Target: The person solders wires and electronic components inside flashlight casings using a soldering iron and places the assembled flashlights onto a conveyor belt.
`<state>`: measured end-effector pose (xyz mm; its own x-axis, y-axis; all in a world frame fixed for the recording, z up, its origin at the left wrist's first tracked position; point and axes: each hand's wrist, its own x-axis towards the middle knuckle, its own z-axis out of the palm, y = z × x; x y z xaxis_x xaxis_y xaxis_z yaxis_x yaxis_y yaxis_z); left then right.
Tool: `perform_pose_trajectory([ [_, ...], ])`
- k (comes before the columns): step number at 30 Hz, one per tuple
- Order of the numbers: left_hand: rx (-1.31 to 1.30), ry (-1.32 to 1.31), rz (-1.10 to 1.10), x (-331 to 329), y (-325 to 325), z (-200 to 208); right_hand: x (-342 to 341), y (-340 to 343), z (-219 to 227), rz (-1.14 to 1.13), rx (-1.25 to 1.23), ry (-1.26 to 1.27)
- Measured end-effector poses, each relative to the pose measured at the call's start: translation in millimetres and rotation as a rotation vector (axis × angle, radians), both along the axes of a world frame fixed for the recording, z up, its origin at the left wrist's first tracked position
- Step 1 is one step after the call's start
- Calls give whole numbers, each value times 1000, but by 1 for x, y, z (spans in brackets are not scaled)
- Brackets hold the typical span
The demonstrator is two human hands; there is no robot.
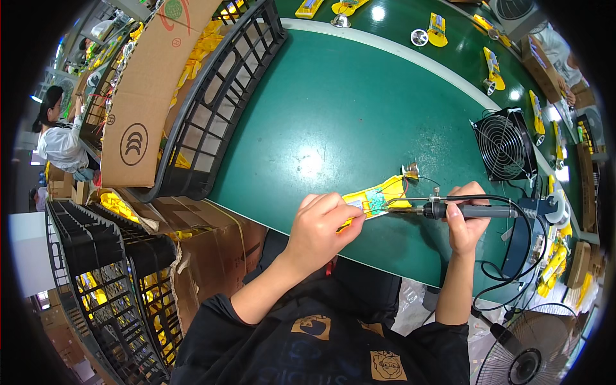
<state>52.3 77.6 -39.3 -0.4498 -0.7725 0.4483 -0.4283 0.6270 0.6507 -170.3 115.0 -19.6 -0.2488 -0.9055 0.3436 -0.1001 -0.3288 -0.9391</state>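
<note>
Between my hands, a yellow plastic housing point(393, 187) with a small green circuit board point(377, 200) lies open near the front edge of the green table point(301, 102). My left hand point(326, 226) is closed, its fingers pinching the left end of the housing. A dark soldering iron point(475, 210) with a solder feed tube is gripped in my right hand point(467, 221); its tip points left at the board, and I cannot tell whether it touches. A small silvery reflector cup point(410, 169), joined by thin wires, sits at the housing's far right corner.
A black plastic crate point(215, 102) with cardboard and yellow parts stands at the left. A black box fan point(505, 144) and a blue soldering station point(523, 237) with looping cables are at the right. Several yellow housings point(437, 31) lie on the far belt. A floor fan point(529, 366) stands lower right.
</note>
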Motion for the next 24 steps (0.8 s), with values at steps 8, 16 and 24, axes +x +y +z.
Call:
perform_pose_trajectory([
  [8, -4, 8, 9, 0, 0, 0, 2, -1, 1, 8, -4, 20],
  [16, -3, -2, 14, 1, 0, 1, 2, -1, 2, 0, 4, 35],
  [24, 2, 18, 20, 1, 0, 1, 1, -2, 5, -57, -92, -15],
])
